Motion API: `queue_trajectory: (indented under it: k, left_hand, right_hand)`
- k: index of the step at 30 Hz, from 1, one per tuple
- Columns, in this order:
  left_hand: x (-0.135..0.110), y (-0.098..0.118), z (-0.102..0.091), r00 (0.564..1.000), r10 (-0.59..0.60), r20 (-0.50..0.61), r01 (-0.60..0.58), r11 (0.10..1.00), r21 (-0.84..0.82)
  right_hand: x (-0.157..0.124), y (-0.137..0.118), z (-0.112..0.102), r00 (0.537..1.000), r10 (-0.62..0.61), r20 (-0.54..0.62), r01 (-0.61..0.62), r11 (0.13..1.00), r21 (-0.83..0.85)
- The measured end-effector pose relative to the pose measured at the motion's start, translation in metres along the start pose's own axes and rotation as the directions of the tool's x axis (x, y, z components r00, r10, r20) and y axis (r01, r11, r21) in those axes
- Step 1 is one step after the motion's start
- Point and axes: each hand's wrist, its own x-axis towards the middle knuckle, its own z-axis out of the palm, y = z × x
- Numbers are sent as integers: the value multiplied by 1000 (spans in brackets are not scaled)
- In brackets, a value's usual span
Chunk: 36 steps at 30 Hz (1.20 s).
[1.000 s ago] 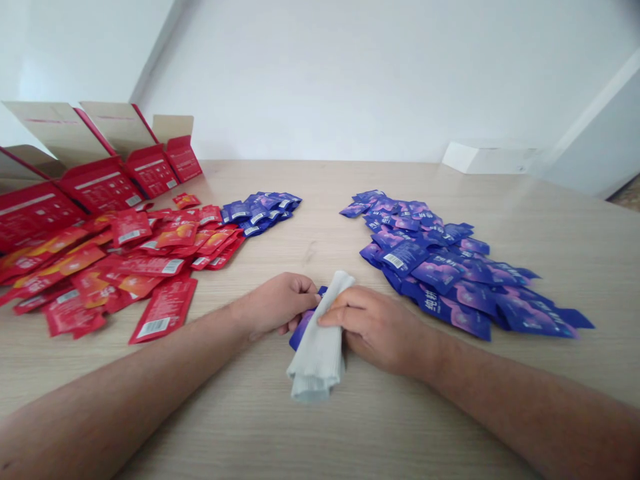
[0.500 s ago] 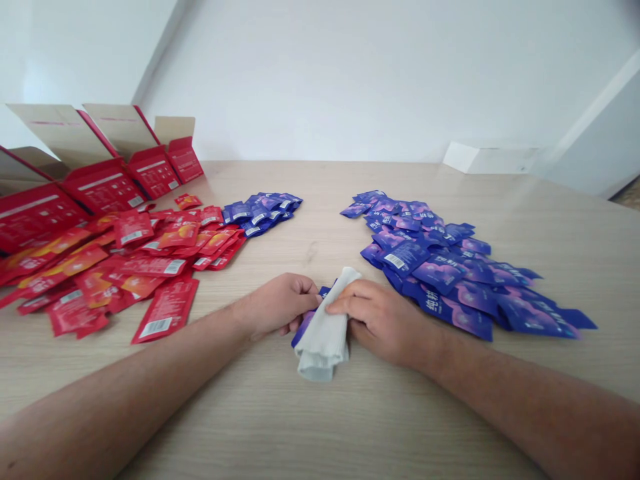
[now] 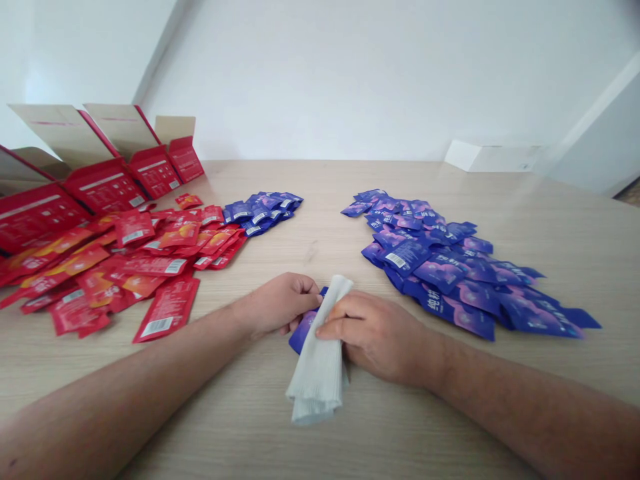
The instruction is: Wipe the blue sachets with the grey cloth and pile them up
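Plain indoor room, used as a table-top packing or sorting workspace; whether office, stockroom or small shop cannot be told. Evidence: one wide tabletop [image 3: 320,177] in light wood-grain laminate; smooth white walls [image 3: 350,80] meeting at a corner; three or more open red printed cartons [image 3: 153,172] at the tabletop's far left corner; loose red retail sachets [image 3: 150,267] in a heap before them; a smaller batch of blue sachets [image 3: 263,211]; a large heap of violet-blue sachets [image 3: 430,267] at right; one flat white box [image 3: 493,157] along the far edge.
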Motion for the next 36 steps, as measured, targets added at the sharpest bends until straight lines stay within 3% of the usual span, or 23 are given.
queue_trajectory:
  k: [5,10,15,21,26,31,36]
  left_hand:
    - [0,-1,1,1000,-8,1,8,1000,-11]
    - [0,0,0,1000,6,-3,-6,1000,0]
    - [0,0,0,1000,-9,7,9,1000,-5]
    - [-1,1,0,1000,6,3,-6,1000,-5]
    - [-3,2,0,1000,-16,-3,16,1000,2]
    - [-3,3,0,1000,1,10,-1,1000,13]
    - [-3,-1,0,1000,4,0,-4,1000,-5]
  right_hand:
    - [0,5,-2,987,147,-68,-148,989,-5]
    - [0,0,0,1000,0,-6,0,1000,-5]
    - [-2,5,-1,988,138,-75,-139,990,-8]
    - [0,0,-1,1000,0,-14,0,1000,-2]
    - [0,4,-3,990,123,-69,-124,992,-4]
    - [0,-2,-2,1000,-20,3,20,1000,-7]
    - [-1,3,-2,993,110,-49,-110,994,-12]
